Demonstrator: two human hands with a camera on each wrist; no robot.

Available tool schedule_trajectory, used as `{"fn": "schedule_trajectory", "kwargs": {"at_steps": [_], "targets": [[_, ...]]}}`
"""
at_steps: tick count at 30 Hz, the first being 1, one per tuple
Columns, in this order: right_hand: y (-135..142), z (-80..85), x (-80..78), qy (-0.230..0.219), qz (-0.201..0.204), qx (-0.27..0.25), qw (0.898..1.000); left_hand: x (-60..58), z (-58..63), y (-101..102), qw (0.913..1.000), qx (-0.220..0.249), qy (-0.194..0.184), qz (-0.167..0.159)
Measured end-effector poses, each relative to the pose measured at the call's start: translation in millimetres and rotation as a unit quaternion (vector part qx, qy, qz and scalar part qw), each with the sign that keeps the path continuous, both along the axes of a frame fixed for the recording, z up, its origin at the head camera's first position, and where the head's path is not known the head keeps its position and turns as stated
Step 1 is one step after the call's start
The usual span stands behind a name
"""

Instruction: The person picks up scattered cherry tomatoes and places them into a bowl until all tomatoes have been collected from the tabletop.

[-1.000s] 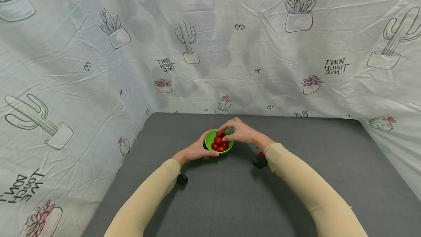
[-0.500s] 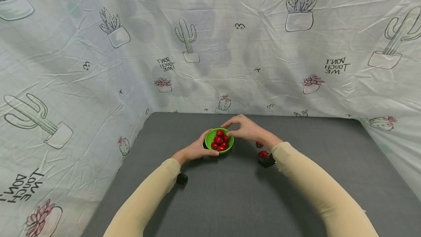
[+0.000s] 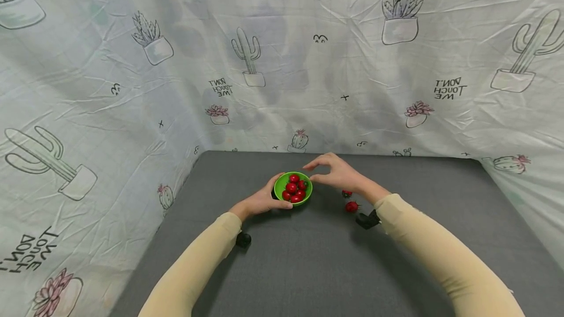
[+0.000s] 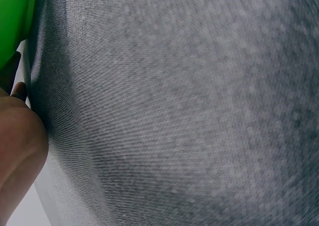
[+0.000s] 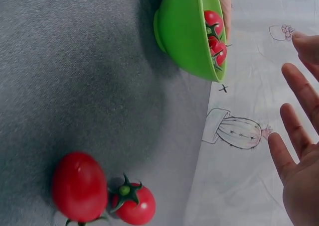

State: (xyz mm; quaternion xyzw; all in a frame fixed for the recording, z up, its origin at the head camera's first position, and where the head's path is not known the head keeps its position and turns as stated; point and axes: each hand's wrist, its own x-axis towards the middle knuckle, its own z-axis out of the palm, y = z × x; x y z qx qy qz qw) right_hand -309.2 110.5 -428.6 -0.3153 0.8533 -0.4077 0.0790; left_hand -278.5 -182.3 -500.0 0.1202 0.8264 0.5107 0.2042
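Observation:
The left hand (image 3: 263,201) holds a small green bowl (image 3: 280,187) from its left side, thumb along the near wall and fingers round the back. Several red cherry tomatoes (image 3: 291,188) with green stems lie in the bowl. Just right of the rim, the right hand (image 3: 339,174) hovers with nothing in it, thumb and fingers spread apart. In the right wrist view its fingers stay clear of the bowl (image 5: 184,34). On the table beneath the right forearm lie two more tomatoes, a nearer tomato (image 5: 79,186) and a farther tomato (image 5: 134,206). The left wrist view catches only the bowl's edge (image 4: 12,22).
A dark grey cloth-covered table (image 3: 299,268) spreads beneath both arms. Behind it and to the left hangs a pale curtain (image 3: 282,62) printed with cacti. Black devices sit under the left wrist (image 3: 244,240) and the right wrist (image 3: 367,220).
The right hand has let go of a tomato inside the bowl and drawn back to the right over the rim. Two tomatoes on the table have come into fuller view. The left hand stays put.

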Motion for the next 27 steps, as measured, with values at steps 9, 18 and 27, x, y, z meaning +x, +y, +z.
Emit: {"fn": "schedule_trajectory", "kwargs": {"at_steps": [9,18,27], "targets": [[20,4.5,11.9,0.017,-0.013,-0.001,1.000,-0.9,-1.0,0,1.0000,-0.009,0.003,0.001],[37,6.8,22.8,0.012,-0.015,-0.002,1.000,-2.3,-5.7,-3,1.0000,-0.002,0.003,0.000],[54,1.5,28.7,0.024,-0.019,0.002,1.000,0.2,-1.5,-3,1.0000,0.005,-0.003,-0.004]]}}
